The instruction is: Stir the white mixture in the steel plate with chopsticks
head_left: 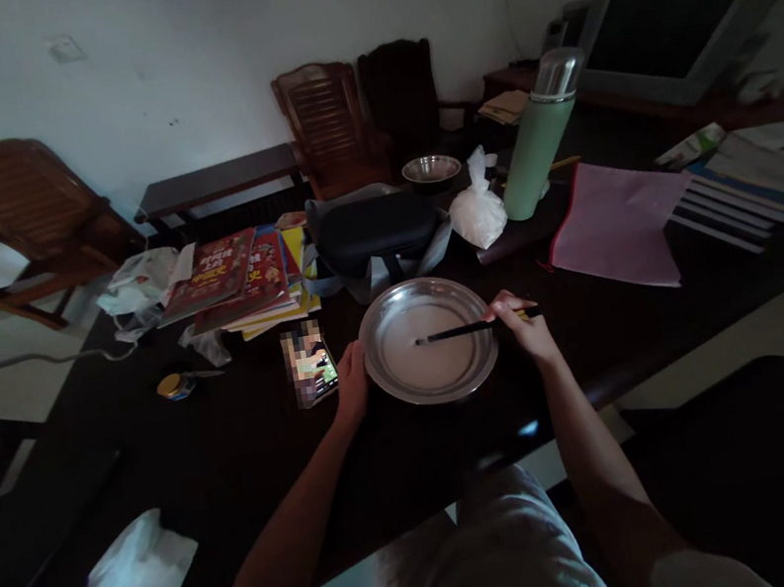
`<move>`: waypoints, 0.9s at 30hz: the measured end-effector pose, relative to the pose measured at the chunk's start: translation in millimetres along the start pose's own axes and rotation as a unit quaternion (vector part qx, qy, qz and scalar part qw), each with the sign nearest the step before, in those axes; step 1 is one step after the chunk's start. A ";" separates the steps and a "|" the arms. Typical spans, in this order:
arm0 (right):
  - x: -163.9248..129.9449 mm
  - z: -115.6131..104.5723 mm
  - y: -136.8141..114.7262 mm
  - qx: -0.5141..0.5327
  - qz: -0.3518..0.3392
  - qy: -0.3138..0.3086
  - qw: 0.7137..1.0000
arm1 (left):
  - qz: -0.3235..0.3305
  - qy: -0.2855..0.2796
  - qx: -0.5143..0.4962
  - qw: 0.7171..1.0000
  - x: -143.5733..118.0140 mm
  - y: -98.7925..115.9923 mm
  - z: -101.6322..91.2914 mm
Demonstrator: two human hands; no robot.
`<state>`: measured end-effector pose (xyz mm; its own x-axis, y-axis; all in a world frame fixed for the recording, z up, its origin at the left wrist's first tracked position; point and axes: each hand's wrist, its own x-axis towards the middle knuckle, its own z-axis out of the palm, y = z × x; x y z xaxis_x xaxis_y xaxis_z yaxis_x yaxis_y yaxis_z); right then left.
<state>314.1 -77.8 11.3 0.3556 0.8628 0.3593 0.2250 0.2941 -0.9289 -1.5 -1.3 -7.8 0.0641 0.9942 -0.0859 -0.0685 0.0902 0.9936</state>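
Observation:
A shiny metal basin [380,376] with a wide rim stands on the dark table in front of me, holding a pale, whitish content. At its left edge, my left hand [353,382] grips the rim; its fingertips are partly hidden. Over the right rim, my right hand [519,320] is closed around a dark, slender stick that looks like a chopstick [455,331]. The stick lies nearly level, its tip at the whitish content near the middle of the basin. Just left of my left hand is a lit phone [327,376].
Behind the basin are a black case [377,226], a tied bag of white powder [478,211], a green flask [538,154] and a smaller metal bowl [431,168]. Books [230,270] and a small jar [175,386] lie left. A pink pouch [613,221] is right.

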 end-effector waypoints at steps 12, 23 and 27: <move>2.3 -1.4 0.7 -0.004 -0.013 0.046 0.999 | -0.015 0.008 -0.007 1.000 -0.4 1.7 1.9; 2.8 -4.0 -0.8 -0.009 -0.008 0.036 0.999 | 0.011 0.004 0.012 1.000 -2.4 5.2 3.1; 0.7 -5.3 -0.2 0.034 0.022 0.044 0.998 | 0.012 0.002 0.007 1.000 -2.9 4.6 3.0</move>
<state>319.1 -79.4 12.2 0.4425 0.8369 0.3222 0.1474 0.2865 -0.9467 1.1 -3.9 -2.8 0.0591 0.9963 -0.0630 -0.0554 0.0663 0.9963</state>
